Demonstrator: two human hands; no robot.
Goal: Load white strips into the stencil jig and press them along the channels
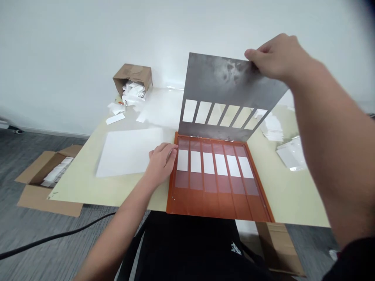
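A hinged metal plate (216, 78) with a row of rectangular cut-outs stands raised at the back of an orange-brown base board (196, 203). My right hand (277, 58) grips the plate's upper right edge between thumb and fingers. In the base's slots lie several clear strips, each with a white card (208, 163) across its middle. My left hand (162, 160) rests at the base's left edge, fingers curled near its upper left corner. Whether those fingers hold anything is hidden.
White sheets (125, 152) lie on the pale yellow table (79, 183) at left. Behind them, a tipped cardboard box (133, 72) spills white pieces. Plastic bags (293, 154) and white cards (272, 127) lie at right. An open carton (32, 195) stands on the floor near a black cable (64, 233).
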